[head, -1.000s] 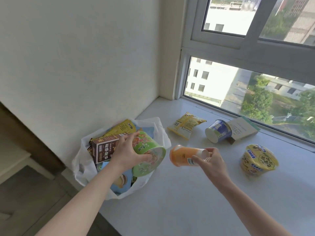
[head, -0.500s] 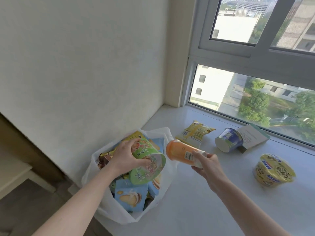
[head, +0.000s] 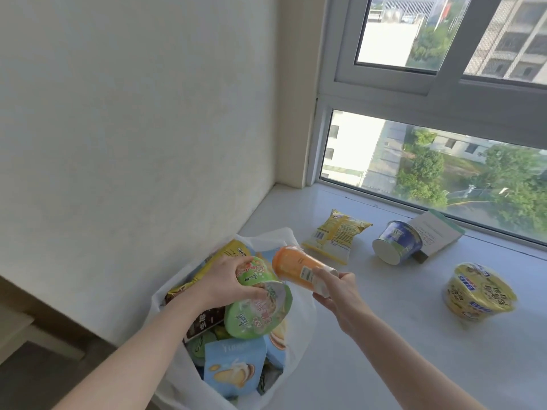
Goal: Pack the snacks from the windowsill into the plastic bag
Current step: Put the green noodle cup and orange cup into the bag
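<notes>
Well past halfway here, I'd say. The plastic bag (head: 300, 335) sits at the left end of the windowsill (head: 384, 350) and it's already stuffed: a blue chip bag (head: 233, 368), a brown box (head: 207, 321) and more underneath.

The left hand (head: 220, 281) has its fingers wrapped round a green noodle cup (head: 257, 303), tipped over the bag's mouth. The right hand (head: 340, 294) pinches an orange cup (head: 299, 269) by its narrow white end, the fat end pointing at the bag, right over the rim. Neither is in yet.

Left on the sill: a yellow snack packet (head: 337, 236), a blue cup (head: 398, 247) lying on its side, a white box (head: 435, 235) touching it by the window, and a yellow noodle bowl (head: 479, 292) off to the right. So two going in and about four to fetch, though fitting them looks tight.
</notes>
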